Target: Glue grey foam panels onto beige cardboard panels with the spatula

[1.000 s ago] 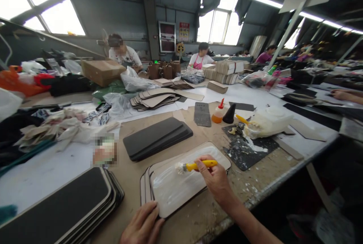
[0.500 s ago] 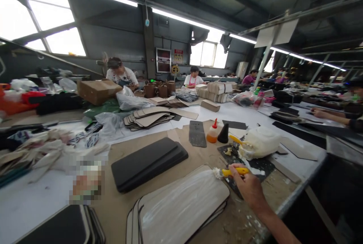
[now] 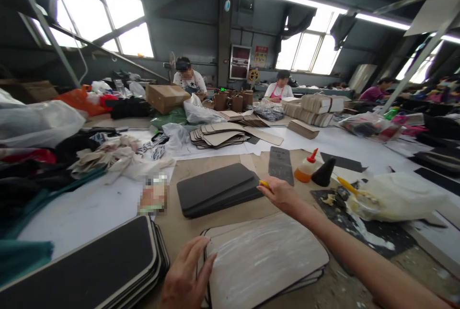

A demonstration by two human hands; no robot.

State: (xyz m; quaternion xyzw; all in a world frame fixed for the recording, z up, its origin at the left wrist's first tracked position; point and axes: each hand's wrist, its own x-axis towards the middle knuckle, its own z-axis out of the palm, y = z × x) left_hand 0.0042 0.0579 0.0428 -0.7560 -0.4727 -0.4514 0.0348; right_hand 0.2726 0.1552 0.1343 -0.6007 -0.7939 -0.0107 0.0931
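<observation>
A glue-smeared beige board [image 3: 266,261] lies on top of a small stack in front of me. My left hand [image 3: 187,273] rests with fingers spread on the board's left edge. My right hand [image 3: 282,194] reaches across to a stack of dark grey panels [image 3: 215,188] and touches its right end. That hand is closed round a yellow-handled brush [image 3: 265,184], of which only the handle tip shows.
A pile of black panels with light rims [image 3: 82,270] sits at the near left. An orange glue bottle [image 3: 305,169], a black cone [image 3: 323,173] and a glue tub in plastic [image 3: 391,196] stand to the right. Cardboard pieces [image 3: 219,134], fabric scraps and other workers lie beyond.
My right hand has swung left with the brush from the glue mat to the dark panel stack. My left hand has come back into view on the glued board.
</observation>
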